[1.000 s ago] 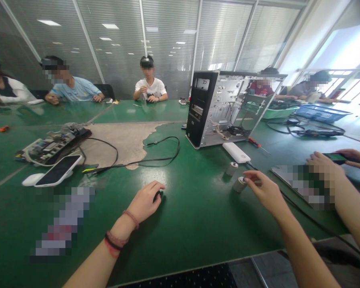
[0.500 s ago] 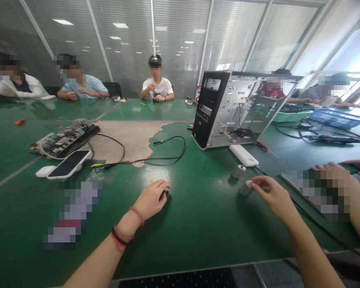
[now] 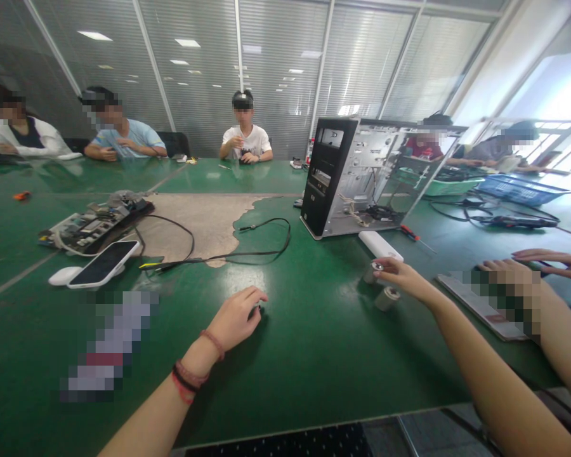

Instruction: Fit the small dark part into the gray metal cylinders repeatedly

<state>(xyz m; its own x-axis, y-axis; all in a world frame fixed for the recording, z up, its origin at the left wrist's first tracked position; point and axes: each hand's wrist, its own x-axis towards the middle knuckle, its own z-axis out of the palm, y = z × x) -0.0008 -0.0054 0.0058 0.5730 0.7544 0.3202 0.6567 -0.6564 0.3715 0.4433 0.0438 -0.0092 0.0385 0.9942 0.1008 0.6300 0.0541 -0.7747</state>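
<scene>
My left hand [image 3: 236, 318] rests on the green table with its fingers curled. Something small and dark shows between thumb and fingers, too hidden to name. To the right, my right hand [image 3: 406, 277] pinches the upper end of a grey, battery-like cylinder [image 3: 370, 274] standing on the table. A second, similar cylinder [image 3: 387, 299] stands just nearer to me, below my fingers and apart from them. Right behind the pair lies a white power bank [image 3: 380, 245].
An opened computer case [image 3: 333, 184] stands beyond the cylinders, beside a screwdriver [image 3: 410, 233]. A circuit board assembly [image 3: 98, 222], a phone [image 3: 105, 263] and a black cable [image 3: 261, 254] lie leftward. Another person's hands [image 3: 518, 273] are at the right. Several people sit across the table.
My right hand has moved from the nearer cylinder to the farther one, leaving the nearer one standing. My left hand keeps its place. The view has shifted slightly.
</scene>
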